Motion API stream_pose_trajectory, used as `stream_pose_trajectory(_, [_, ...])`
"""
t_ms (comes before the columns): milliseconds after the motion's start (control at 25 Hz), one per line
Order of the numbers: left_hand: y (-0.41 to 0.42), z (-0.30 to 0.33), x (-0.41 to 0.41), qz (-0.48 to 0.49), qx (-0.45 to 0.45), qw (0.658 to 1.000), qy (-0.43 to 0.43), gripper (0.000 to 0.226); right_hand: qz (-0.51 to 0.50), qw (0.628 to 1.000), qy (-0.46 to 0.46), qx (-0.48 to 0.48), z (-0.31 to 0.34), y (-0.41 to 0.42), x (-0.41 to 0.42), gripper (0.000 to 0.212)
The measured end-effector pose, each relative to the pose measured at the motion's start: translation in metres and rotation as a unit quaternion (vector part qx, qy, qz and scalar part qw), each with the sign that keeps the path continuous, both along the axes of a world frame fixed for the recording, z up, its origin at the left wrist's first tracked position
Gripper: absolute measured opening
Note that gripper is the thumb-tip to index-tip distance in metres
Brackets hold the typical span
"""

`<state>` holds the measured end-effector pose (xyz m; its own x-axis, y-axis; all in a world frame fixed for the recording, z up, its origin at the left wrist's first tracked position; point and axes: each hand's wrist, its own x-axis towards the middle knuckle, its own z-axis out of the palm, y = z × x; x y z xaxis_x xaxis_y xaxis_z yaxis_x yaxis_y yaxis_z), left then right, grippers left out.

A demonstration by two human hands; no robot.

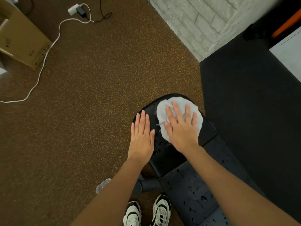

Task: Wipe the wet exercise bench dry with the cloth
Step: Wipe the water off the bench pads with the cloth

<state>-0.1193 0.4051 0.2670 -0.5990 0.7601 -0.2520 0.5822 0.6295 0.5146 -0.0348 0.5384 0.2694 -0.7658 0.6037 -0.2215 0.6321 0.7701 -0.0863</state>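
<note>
Spread fingers of the right hand press flat on a crumpled pale grey cloth, which lies at the rounded far end of the black padded worktop. The left hand lies flat just beside it, fingers together. Water beads dot the smooth pad. No writing can be read.
</note>
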Motion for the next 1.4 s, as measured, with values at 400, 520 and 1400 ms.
stream_pose_trajectory(400, [-0.001, 0.003, -0.001, -0.004, 0.004, 1.0, -0.002, 0.053, -0.061, 0.998, -0.012, 0.003, 0.0, 0.007, -0.002, 0.056])
stream_pose_trajectory(520, [-0.001, 0.004, -0.001, -0.003, -0.004, 1.0, -0.006, 0.053, 0.04, 0.999, -0.014, 0.023, 0.001, -0.008, 0.053, 0.056])
stream_pose_trajectory(1400, [-0.011, 0.006, -0.006, -0.026, 0.0, 0.999, -0.045, 0.055, -0.043, 0.999, -0.015, -0.012, -0.001, 0.007, -0.013, 0.058])
